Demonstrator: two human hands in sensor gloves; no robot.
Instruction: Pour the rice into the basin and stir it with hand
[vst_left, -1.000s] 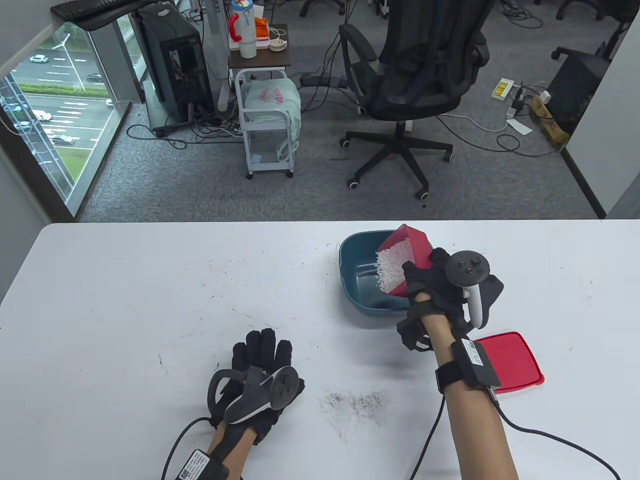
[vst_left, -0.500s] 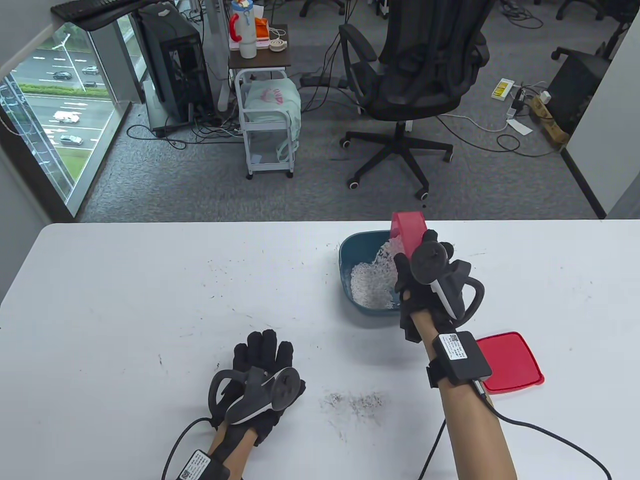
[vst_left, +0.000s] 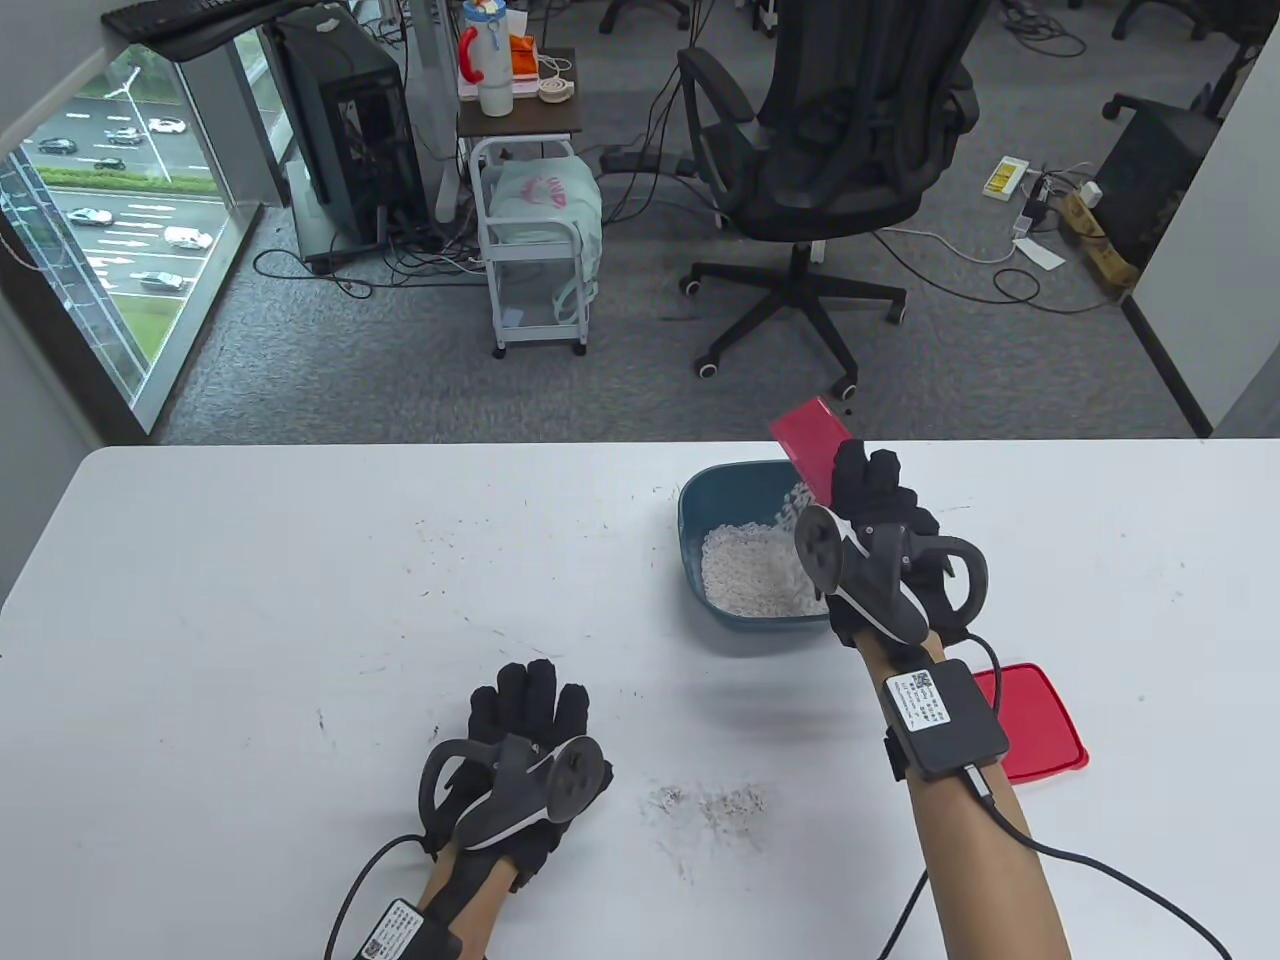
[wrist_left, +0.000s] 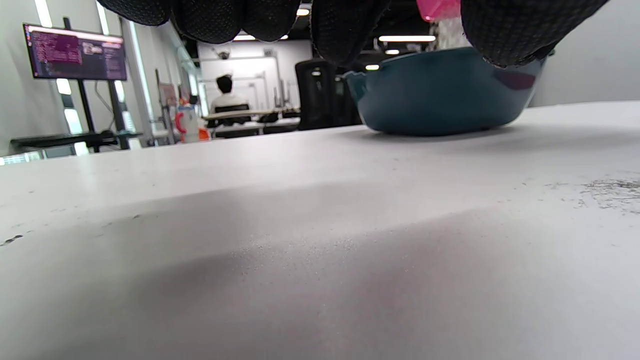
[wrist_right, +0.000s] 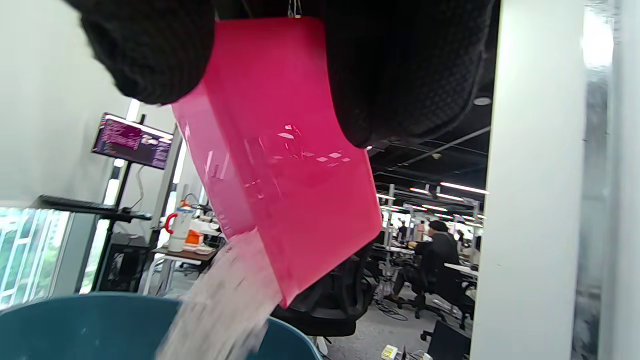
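Note:
My right hand (vst_left: 868, 500) grips a red box (vst_left: 812, 438) tipped steeply over the teal basin (vst_left: 700, 500), its mouth down. White rice (vst_left: 755, 580) lies heaped in the basin, and more streams out of the red box (wrist_right: 285, 165) into the basin (wrist_right: 75, 325) in the right wrist view. My left hand (vst_left: 525, 705) lies flat on the white table (vst_left: 250, 600) with straight fingers, well to the left of and nearer than the basin (wrist_left: 440, 90), holding nothing.
A red lid (vst_left: 1035, 720) lies on the table just right of my right forearm. Dark scuff marks (vst_left: 715, 805) mark the tabletop near the front. Beyond the far edge stand an office chair (vst_left: 830, 150) and a small white cart (vst_left: 535, 240).
My right hand has rolled over and lifted the red box from a slight tilt to nearly upside down. The rice has run out of it and piled up in the basin. The left hand has stayed still.

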